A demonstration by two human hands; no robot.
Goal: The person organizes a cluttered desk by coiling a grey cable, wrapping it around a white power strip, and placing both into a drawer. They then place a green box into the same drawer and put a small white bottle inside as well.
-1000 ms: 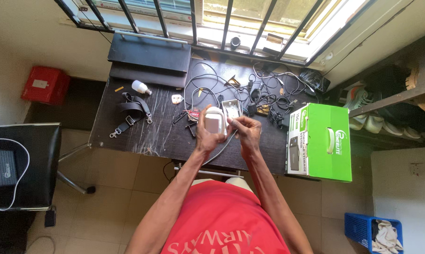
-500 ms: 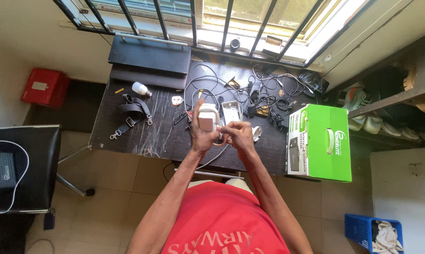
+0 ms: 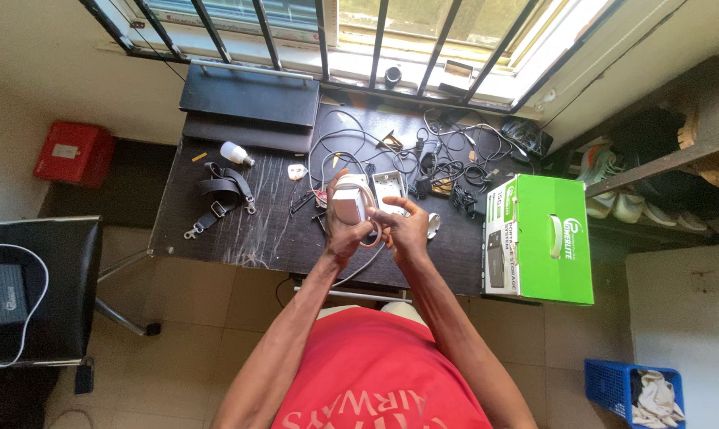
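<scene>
So near the middle of the frame, the left hand [image 3: 342, 230] is wrapped around a white boxy adapter [image 3: 346, 205], holding it up just over the dark counter [image 3: 216, 230]. The right hand [image 3: 407, 230] sits right beside it, fingers pinched on the grey cable [image 3: 365, 262] that loops down off the adapter toward the counter's front edge. The adapter looks like a rounded white block with a pale flat face; finer detail is too small to make out. A green box [image 3: 546, 238] stands to the right.

Barred sunlit window [image 3: 351, 32] — dark desk [image 3: 240, 230], tiled floor [image 3: 192, 318]
</scene>
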